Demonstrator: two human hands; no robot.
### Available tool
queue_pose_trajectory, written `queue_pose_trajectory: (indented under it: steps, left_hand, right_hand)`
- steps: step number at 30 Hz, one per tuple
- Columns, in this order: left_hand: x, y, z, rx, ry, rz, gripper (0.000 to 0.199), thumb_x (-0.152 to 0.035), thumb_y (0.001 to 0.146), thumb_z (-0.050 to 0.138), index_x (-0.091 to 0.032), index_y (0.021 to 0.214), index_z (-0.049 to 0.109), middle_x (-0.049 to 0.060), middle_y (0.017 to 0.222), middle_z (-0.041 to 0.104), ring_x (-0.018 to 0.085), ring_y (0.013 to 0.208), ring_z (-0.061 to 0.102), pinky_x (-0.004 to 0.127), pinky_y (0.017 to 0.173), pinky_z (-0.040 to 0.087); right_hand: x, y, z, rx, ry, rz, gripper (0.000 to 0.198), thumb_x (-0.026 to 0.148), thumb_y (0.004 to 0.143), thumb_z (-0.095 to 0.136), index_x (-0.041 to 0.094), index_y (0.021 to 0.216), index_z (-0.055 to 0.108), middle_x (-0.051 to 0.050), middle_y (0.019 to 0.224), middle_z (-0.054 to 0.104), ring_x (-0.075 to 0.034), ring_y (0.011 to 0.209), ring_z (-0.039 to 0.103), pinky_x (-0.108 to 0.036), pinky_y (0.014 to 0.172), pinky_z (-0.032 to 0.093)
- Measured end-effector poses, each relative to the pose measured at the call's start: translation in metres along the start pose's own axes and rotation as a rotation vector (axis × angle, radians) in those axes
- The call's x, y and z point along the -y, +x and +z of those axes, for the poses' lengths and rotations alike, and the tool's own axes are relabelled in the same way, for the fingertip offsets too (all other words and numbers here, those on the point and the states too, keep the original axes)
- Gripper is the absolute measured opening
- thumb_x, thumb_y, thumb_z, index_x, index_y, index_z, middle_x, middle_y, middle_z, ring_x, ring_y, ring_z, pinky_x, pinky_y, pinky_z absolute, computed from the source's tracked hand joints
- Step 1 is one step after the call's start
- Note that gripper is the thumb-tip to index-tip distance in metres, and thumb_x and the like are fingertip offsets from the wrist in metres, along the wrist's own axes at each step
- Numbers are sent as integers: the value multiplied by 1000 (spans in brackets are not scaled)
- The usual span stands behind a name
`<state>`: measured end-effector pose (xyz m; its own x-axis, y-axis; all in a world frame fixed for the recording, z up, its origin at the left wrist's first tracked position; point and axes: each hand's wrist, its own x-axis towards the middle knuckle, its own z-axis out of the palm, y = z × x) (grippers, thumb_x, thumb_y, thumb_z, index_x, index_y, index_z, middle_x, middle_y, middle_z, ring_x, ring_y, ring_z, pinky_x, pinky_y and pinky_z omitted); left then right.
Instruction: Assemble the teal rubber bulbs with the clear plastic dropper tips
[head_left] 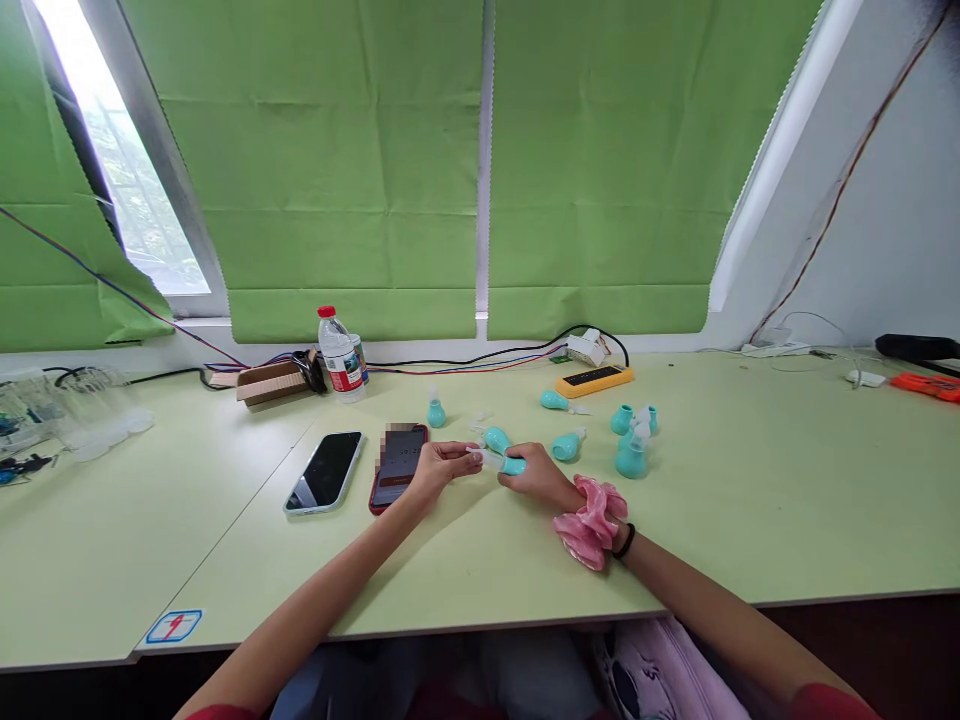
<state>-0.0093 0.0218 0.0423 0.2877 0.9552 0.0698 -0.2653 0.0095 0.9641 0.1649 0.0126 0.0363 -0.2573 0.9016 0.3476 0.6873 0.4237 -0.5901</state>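
My right hand is wrapped round a teal squeeze bulb, part of which its fingers hide. A clear nozzle points left from that bulb, and my left hand pinches its far end. Whether the nozzle is fully seated in the bulb is too small to tell. Just behind my hands lies another teal bulb. To the right are a bulb with a clear tip and a cluster of upright teal bulbs. Farther back, one bulb stands upright and another lies on its side.
A phone with a lit screen lies by my left hand, with a second phone farther left. Behind are a water bottle, a cardboard tray, a yellow power strip and cables. Clear plastic items sit far left.
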Motion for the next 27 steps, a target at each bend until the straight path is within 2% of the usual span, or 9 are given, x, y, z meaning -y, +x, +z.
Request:
queue_pose_trajectory:
  steps: [6, 11, 16, 24, 27]
  left_hand:
    - [-4, -1, 1, 11, 33, -10, 37, -25, 46, 75, -6, 77, 66, 9, 71, 65, 17, 66, 59, 35, 74, 49]
    - [-4, -4, 4, 13, 28, -12, 37, -25, 47, 75, -6, 77, 66, 10, 73, 65, 17, 66, 59, 35, 74, 50]
    - [-4, -4, 6, 17, 50, 3, 35, -26, 49, 74, -7, 77, 67, 9, 74, 65, 16, 64, 59, 33, 73, 50]
    - [-7, -10, 9, 35, 110, 30, 37, -29, 52, 72, -7, 81, 66, 9, 75, 66, 16, 65, 58, 33, 72, 49]
    - [-13, -8, 14, 39, 148, 64, 40, -32, 56, 69, -7, 87, 64, 10, 78, 65, 18, 71, 59, 34, 75, 48]
  right_hand:
    - [1, 1, -2, 272, 397, 232, 8, 21, 57, 50, 15, 54, 45, 7, 39, 41, -6, 31, 36, -18, 32, 27]
    - [1, 3, -4, 350, 478, 280, 10, 18, 56, 52, 14, 49, 47, 6, 36, 44, -4, 29, 36, -16, 30, 27]
    - [2, 3, -7, 443, 561, 385, 9, 19, 57, 54, 14, 53, 48, 6, 36, 45, -4, 29, 36, -16, 28, 26]
    - [16, 0, -20, 551, 631, 421, 10, 17, 58, 51, 15, 52, 44, 6, 39, 43, -4, 32, 35, -16, 30, 24]
    - [20, 0, -24, 511, 641, 347, 12, 20, 60, 52, 15, 53, 44, 6, 39, 43, -4, 34, 35, -17, 33, 26]
